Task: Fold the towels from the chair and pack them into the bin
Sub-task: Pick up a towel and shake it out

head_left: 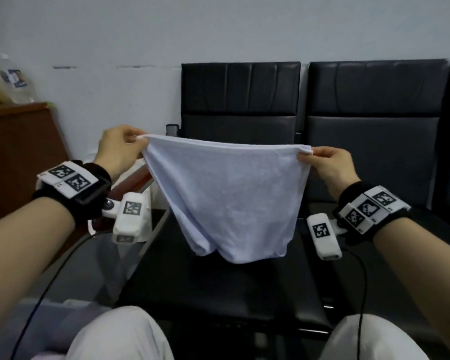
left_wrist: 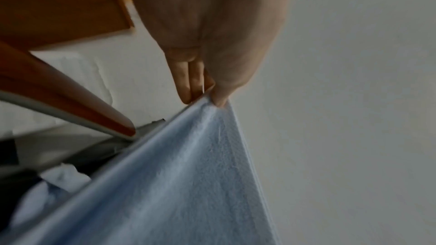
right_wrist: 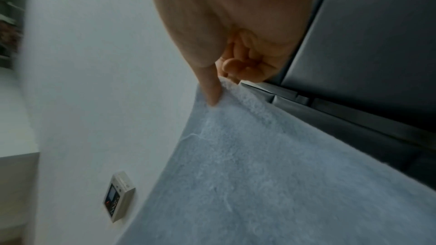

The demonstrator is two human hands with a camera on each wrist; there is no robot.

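A pale blue towel (head_left: pixel 226 193) hangs in the air above the black chair seat (head_left: pixel 218 289), stretched between both hands. My left hand (head_left: pixel 138 141) pinches its upper left corner, thumb against fingers (left_wrist: pixel 188 85) over the towel (left_wrist: pixel 179 183). My right hand (head_left: pixel 309 155) pinches the upper right corner, with the thumb pressed on the towel (right_wrist: pixel 271 165) and the other fingers (right_wrist: pixel 238 66) curled behind. The top edge sags a little. The lower end hangs doubled, just above the seat. No bin shows clearly in any view.
Black padded chairs (head_left: pixel 374 120) stand in a row against the white wall. A brown wooden cabinet (head_left: pixel 16 157) is at the left, with a wooden armrest (left_wrist: pixel 70 100) beside it. Another pale cloth (left_wrist: pixel 63 176) lies low at left. A small wall device (right_wrist: pixel 118 191) shows in the right wrist view.
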